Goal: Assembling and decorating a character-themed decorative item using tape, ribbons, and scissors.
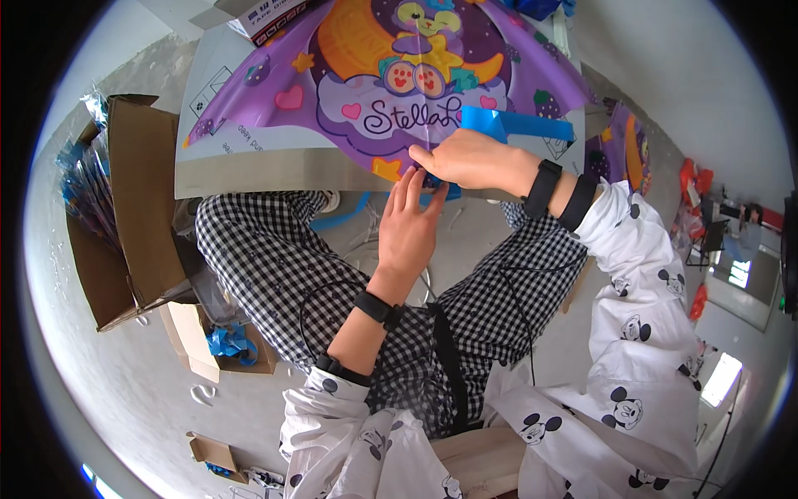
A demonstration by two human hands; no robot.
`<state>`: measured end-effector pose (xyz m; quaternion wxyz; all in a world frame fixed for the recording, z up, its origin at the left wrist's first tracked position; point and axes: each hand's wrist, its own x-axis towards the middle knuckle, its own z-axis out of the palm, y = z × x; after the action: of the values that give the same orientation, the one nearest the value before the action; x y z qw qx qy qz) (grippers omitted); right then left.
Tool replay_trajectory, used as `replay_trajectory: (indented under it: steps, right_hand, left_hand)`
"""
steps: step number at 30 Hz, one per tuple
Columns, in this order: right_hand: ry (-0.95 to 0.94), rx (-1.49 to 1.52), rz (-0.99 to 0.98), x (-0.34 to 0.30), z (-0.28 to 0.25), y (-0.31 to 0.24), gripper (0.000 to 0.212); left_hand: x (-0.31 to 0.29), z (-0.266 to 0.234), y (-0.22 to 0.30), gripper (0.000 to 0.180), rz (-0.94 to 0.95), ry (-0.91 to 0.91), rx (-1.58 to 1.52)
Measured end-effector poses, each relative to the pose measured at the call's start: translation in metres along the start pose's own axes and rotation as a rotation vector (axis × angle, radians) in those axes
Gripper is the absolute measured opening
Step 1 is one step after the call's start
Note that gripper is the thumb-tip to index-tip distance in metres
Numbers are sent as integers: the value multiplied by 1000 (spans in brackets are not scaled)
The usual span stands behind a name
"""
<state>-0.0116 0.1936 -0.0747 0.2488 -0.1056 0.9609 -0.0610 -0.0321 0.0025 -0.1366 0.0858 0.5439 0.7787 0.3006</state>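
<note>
A purple kite printed with cartoon figures, stars and hearts lies spread over the near edge of the table. My left hand reaches up to its lower tip, fingers long and close together on the edge, the thumb on the other side. Just above and to the right, my right hand is closed at the same tip, its thumb pointing left. A flat blue ribbon lies across the kite and passes behind the right hand; its other part shows below the fingers. The exact pinch of both hands is partly hidden.
A printed box stands at the table's far left. On the left, a large cardboard box holds wrapped items; a smaller open carton holds blue strips. Another purple printed piece is right of the table. A person sits far right.
</note>
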Motion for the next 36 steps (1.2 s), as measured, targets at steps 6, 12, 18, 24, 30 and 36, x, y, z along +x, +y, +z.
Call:
replay_trajectory:
  steps: [6, 12, 18, 24, 30, 36]
  right_hand:
    - [47, 2, 30, 3, 7, -4, 35]
    - [114, -22, 66, 7, 9, -7, 34]
    - [176, -30, 183, 11, 12, -10, 37]
    - [184, 221, 511, 0, 4, 20, 60]
    - [489, 460, 662, -16, 42, 5, 59]
    - [666, 574, 807, -31, 71, -11, 57]
  left_hand:
    - [1, -1, 0, 48, 7, -2, 6]
    - [1, -1, 1, 49, -4, -10, 5]
    - [0, 0, 1, 50, -5, -25, 28]
    - [1, 2, 0, 60, -9, -32, -1]
    - [2, -1, 1, 60, -3, -34, 1]
    - [0, -4, 4, 53, 12, -76, -1]
